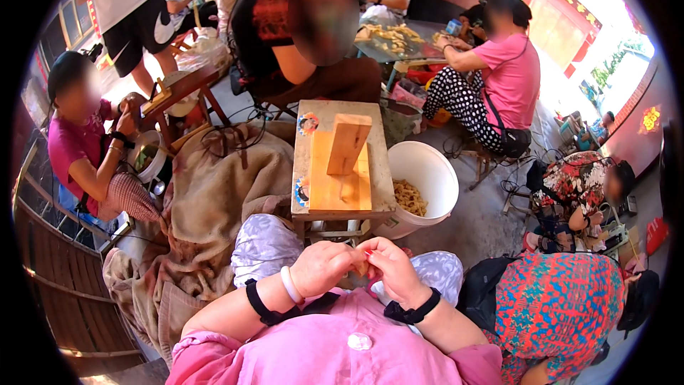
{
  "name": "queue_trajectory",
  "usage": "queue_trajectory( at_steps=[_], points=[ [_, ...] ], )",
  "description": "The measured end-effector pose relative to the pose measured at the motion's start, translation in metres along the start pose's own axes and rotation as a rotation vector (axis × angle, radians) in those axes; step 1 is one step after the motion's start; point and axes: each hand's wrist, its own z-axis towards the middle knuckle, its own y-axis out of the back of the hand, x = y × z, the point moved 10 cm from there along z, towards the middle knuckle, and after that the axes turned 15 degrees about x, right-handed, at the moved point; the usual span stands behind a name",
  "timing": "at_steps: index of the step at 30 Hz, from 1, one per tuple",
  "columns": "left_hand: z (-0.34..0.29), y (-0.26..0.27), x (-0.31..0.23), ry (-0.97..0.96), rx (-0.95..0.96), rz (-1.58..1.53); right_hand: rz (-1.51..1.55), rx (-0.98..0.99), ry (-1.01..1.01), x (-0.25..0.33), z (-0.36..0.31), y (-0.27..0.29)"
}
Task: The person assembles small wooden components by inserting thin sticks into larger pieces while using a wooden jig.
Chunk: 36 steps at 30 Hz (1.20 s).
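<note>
My left hand (pixel 324 265) and my right hand (pixel 394 265) meet close to my chest, fingertips pinched together on a small pale piece (pixel 361 267) that is mostly hidden between them. Both wrists wear black bands, and a white bangle sits on the left one. Just beyond my hands stands a small wooden table (pixel 306 164) bearing a wooden board (pixel 340 189) with an upright wooden block (pixel 348 142) on it.
A white bucket (pixel 427 171) holding pale pieces stands right of the table. A beige cloth (pixel 214 199) lies heaped to the left. Several other people sit around: one in pink at left, one in pink at far right, one in a flowered top at lower right.
</note>
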Motion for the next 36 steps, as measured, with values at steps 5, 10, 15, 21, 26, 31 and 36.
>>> queue_trajectory(
  at_steps=[5, 10, 15, 21, 26, 31, 36],
  points=[
    [-0.011, -0.009, 0.028, 0.176, -0.018, -0.028, -0.993, -0.092, 0.086, 0.036, -0.006, -0.033],
    [-0.031, -0.042, 0.076, 0.358, -0.087, -0.863, -1.309, -0.252, 0.413, 0.063, -0.011, -0.045],
    [-0.033, -0.061, 0.075, 0.256, -0.02, -1.459, -1.273, -0.155, 0.481, 0.064, -0.009, -0.047],
    [-0.032, -0.045, 0.073, 0.219, -0.125, -1.264, -1.131, -0.016, 0.314, 0.052, 0.0, -0.037],
    [-0.033, -0.035, 0.067, 0.3, -0.052, -0.946, -0.583, 0.004, 0.02, 0.017, 0.005, -0.011],
    [-0.042, -0.047, 0.081, 0.447, -0.001, -0.965, -1.435, 0.027, 0.362, 0.052, 0.006, -0.06],
    [-0.042, 0.008, 0.09, 0.508, -0.242, -0.525, -0.872, 0.091, 0.037, 0.034, -0.003, -0.036]
  ],
)
